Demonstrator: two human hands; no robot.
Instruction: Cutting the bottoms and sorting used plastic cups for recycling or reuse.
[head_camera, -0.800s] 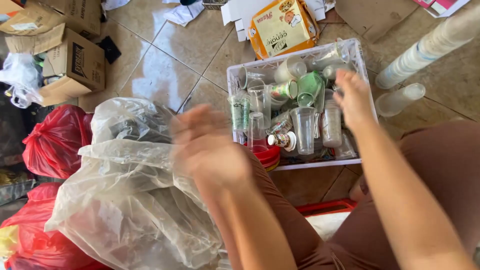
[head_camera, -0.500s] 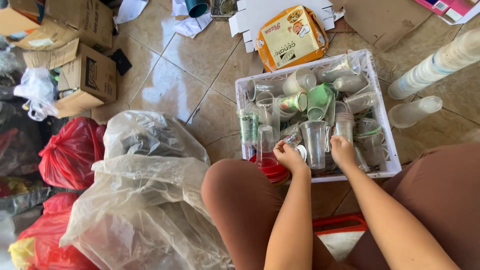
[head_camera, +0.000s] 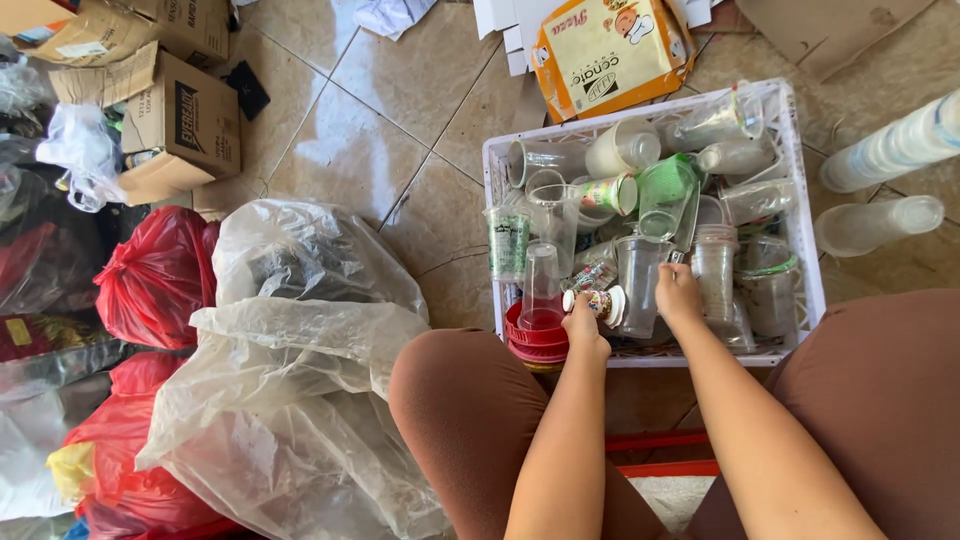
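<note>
A white plastic crate (head_camera: 805, 250) on the tiled floor holds several used clear plastic cups, a green cup (head_camera: 665, 190) and a stack of red lids (head_camera: 535, 335). My left hand (head_camera: 585, 325) is at the crate's near edge, closed on a small printed cup (head_camera: 600, 300) lying on its side. My right hand (head_camera: 678, 292) reaches into the crate next to it and grips a tall clear cup (head_camera: 638, 275). My knees frame the crate's near side.
A large clear plastic bag (head_camera: 300, 400) sits at my left knee, red bags (head_camera: 155, 275) beyond it. Cardboard boxes (head_camera: 175, 120) lie at upper left, an orange-and-cream box (head_camera: 610, 50) behind the crate. Stacked clear cups (head_camera: 885, 185) lie on the floor at right.
My left hand swung from over the clear bag to the crate's near edge. Both hands now rest among the cups, and the view has tilted slightly closer.
</note>
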